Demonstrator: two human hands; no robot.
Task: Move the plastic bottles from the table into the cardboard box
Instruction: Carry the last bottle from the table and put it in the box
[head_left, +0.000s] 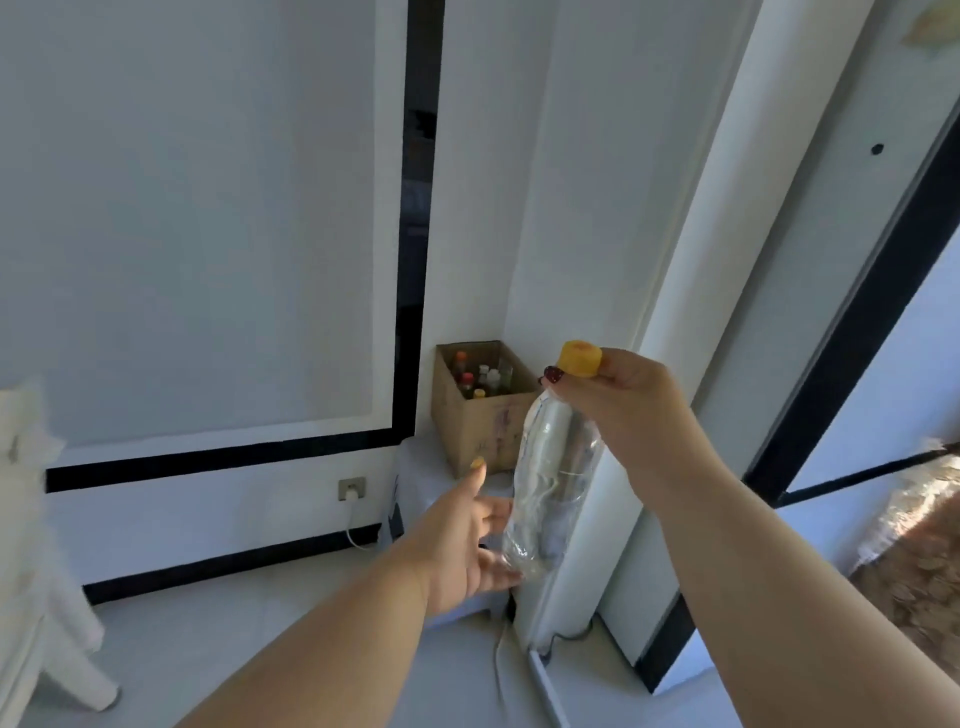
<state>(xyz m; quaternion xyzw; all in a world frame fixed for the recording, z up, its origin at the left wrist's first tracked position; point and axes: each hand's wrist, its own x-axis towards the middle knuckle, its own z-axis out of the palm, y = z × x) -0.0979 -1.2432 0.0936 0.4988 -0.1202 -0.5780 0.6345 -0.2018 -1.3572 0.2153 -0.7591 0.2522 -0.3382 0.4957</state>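
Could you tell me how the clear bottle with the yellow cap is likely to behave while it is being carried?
The clear bottle looks empty, so probably light. Its walls look thin and creased, so likely to dent under squeezing. The right hand pinches only near the yellow cap, so it may swing; the left hand is open beside its base.

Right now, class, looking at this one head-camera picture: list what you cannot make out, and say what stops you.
- Table: not in the head view, so bottles left on it cannot be counted.
- Cardboard box: how many bottles it holds; too small, and its walls hide most.
- Clear bottle: neck hidden by the right hand; contents unclear.
- Left hand: touching the bottle's base or just short, unclear.
- White furniture at left: blurred and cut off by the edge.
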